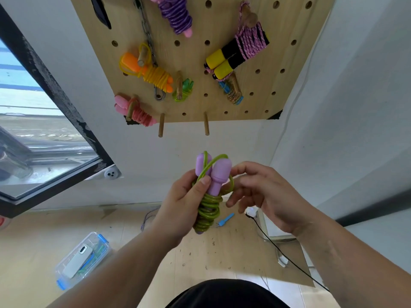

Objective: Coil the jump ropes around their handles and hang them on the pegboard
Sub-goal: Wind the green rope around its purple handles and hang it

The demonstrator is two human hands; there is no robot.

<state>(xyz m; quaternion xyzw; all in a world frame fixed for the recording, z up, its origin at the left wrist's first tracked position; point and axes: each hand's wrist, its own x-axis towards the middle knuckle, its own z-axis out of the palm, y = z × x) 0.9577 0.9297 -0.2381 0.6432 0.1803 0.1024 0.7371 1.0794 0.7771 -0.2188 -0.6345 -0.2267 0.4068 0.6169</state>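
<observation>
pale wood floor (33,241) lies below the grip. left hand (184,203) clasps the green jump rope (210,205), coiled round 2 lilac handles (219,176). right hand (264,192) curls just right of its loop, pinch unclear. beyond, above: pegboard (262,92).

Left hand (184,203) in closed grip — right hand (262,192) (loosely curled) alongside.
</observation>
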